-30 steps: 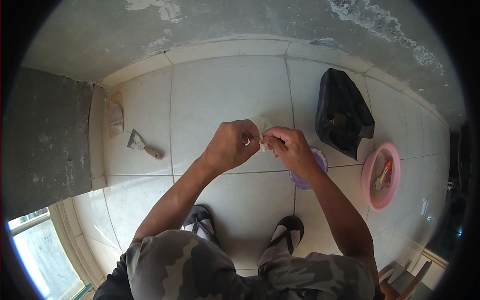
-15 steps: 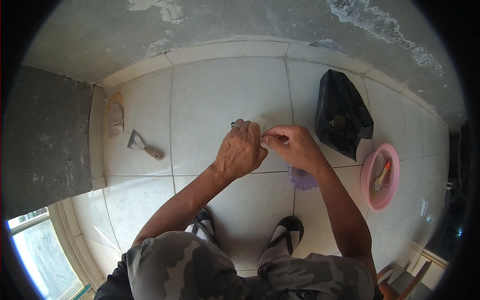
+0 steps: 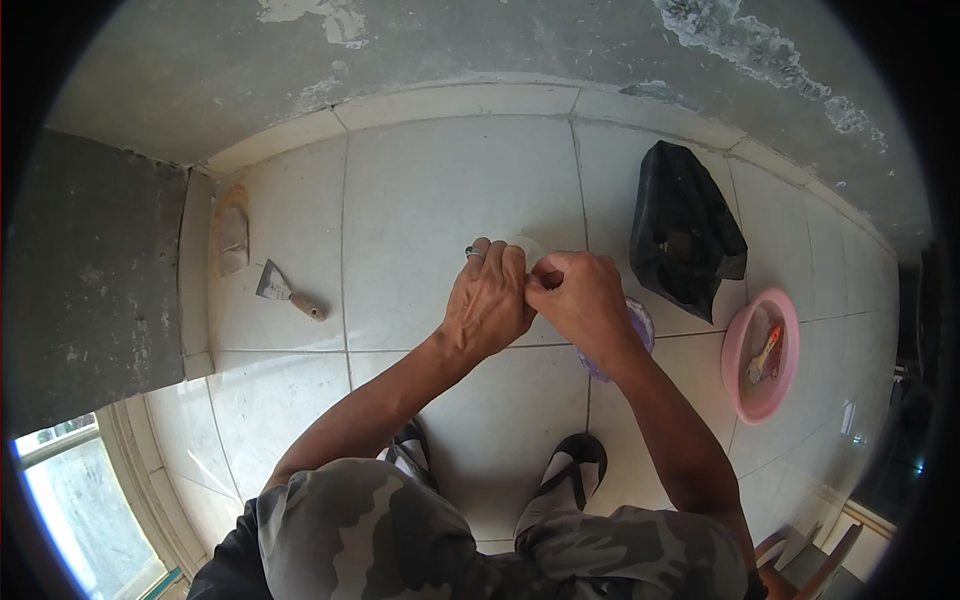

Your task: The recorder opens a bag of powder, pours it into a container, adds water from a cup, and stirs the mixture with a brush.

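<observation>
Above the middle of the tiled floor my two hands meet. My left hand (image 3: 490, 300), with a ring on one finger, is curled closed around a pale, thin, see-through thing (image 3: 527, 243) that looks like plastic; only a bit of it shows beyond the knuckles. Against it, my right hand (image 3: 583, 300) is closed, thumb and forefinger pinched together. What lies between those fingertips is hidden. Below my right wrist, a round purple-rimmed container (image 3: 643, 325) is partly covered by the hand and forearm.
A scraper (image 3: 290, 292) lies on the floor at left, near a flat brownish piece (image 3: 233, 242). To the right are a black bag (image 3: 685, 215) and a pink basin (image 3: 736, 385) holding an orange-handled tool (image 3: 768, 348). A worn grey wall (image 3: 480, 40) rises at the far side.
My right hand has turned and curled in more tightly, shifting slightly left against the left hand. More of the purple rim now shows to the right of the wrist.
</observation>
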A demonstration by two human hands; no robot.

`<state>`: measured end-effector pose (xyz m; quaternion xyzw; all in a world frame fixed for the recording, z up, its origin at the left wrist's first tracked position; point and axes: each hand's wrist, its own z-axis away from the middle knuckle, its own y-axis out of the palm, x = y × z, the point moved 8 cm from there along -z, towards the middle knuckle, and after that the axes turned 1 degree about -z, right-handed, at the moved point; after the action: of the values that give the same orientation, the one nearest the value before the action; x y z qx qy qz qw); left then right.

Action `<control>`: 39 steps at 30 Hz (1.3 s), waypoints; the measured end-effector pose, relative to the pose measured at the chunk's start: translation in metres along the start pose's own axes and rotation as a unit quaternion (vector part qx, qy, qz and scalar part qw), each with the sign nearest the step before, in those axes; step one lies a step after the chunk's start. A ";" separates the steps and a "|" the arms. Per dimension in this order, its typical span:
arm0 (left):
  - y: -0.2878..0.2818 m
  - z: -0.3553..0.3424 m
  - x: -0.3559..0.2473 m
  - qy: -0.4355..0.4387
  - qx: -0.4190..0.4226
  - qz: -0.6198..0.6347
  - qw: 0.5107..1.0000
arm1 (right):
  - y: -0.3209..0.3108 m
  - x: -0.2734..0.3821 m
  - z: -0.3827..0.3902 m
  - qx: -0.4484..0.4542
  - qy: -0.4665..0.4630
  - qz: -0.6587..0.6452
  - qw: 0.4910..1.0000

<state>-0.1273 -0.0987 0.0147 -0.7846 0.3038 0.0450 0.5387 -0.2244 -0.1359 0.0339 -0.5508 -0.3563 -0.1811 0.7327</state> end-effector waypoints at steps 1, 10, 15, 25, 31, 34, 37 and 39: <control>0.001 0.002 0.004 -0.010 -0.007 0.012 1.000 | 0.002 0.000 -0.001 0.012 0.004 0.009 1.000; 0.010 0.008 0.014 -0.023 -0.038 0.086 0.995 | 0.022 -0.001 -0.008 0.040 -0.076 0.021 0.996; 0.005 0.004 0.011 -0.021 -0.041 0.077 0.996 | 0.025 -0.007 -0.009 0.014 -0.033 -0.011 0.999; -0.015 0.006 0.025 -0.091 -0.034 0.154 0.983 | 0.024 -0.039 -0.001 0.039 0.032 -0.230 0.972; -0.021 0.005 0.030 -0.133 -0.020 0.188 0.973 | 0.008 -0.018 0.003 -0.052 -0.120 -0.093 0.987; -0.016 0.008 0.043 -0.240 0.031 0.257 0.935 | 0.006 -0.004 0.010 -0.082 -0.168 -0.066 0.980; -0.007 0.015 0.054 -0.339 0.092 0.319 0.880 | 0.010 -0.001 0.013 -0.084 -0.208 -0.040 0.974; -0.001 0.020 0.058 -0.368 0.114 0.338 0.859 | 0.014 -0.004 0.013 -0.096 -0.217 -0.027 0.971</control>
<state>-0.0742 -0.1060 -0.0156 -0.4929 0.3328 0.4747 0.6489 -0.2222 -0.1195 0.0238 -0.6347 -0.5026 -0.1099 0.5766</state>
